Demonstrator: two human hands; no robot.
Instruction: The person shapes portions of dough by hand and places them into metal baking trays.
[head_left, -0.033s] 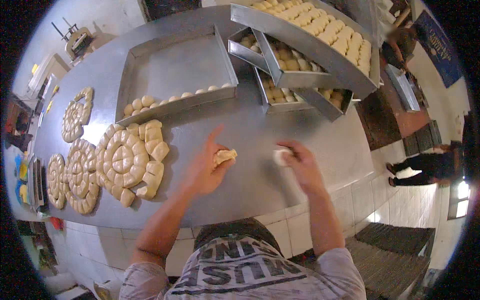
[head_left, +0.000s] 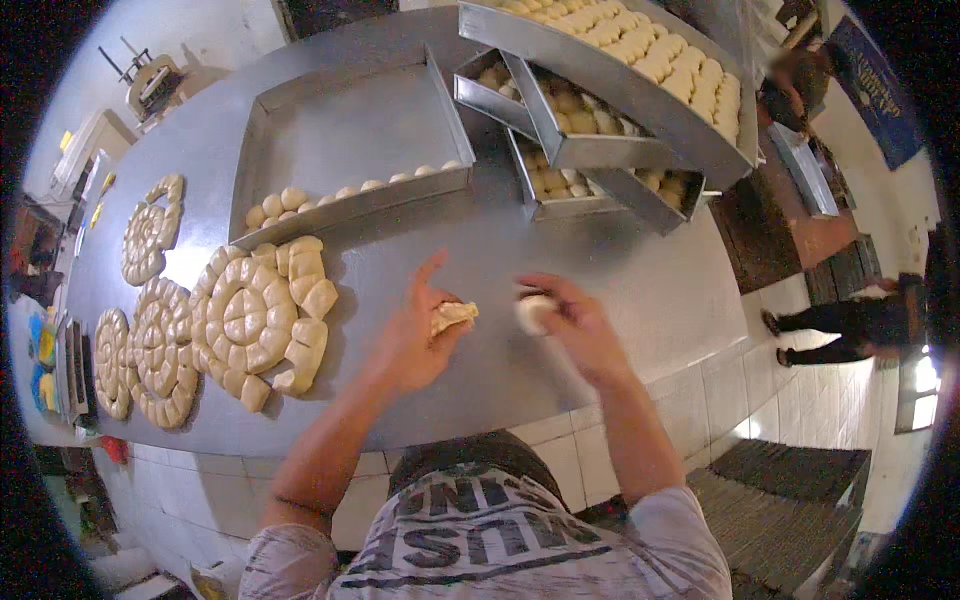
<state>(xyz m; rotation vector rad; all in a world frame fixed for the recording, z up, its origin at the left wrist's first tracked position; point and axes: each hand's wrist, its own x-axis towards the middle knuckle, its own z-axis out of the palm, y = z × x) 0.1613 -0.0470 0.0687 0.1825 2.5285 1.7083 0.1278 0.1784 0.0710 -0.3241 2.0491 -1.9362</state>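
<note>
My left hand (head_left: pixel 415 335), index finger raised, grips a rough piece of pale dough (head_left: pixel 453 318) over the steel table (head_left: pixel 380 240). Just right of it, my right hand (head_left: pixel 575 330) curls round a pale dough ball (head_left: pixel 535 314), slightly blurred. To the left lie coiled slabs of segmented dough (head_left: pixel 245 320), some with loose chunks at their sides. Behind my hands sits a large steel tray (head_left: pixel 452 175) with smooth dough balls (head_left: pixel 291 198) lined along its near side.
Stacked trays of dough pieces (head_left: pixel 600 145) fill the back right, the top one (head_left: pixel 610 70) holding long rows. A press-like tool (head_left: pixel 150 90) stands at the back left. One person (head_left: pixel 795 90) is at the far right back, another (head_left: pixel 840 330) at right on the tiled floor.
My right hand has moved left with the dough ball, closer to my left hand, which has shifted only slightly.
</note>
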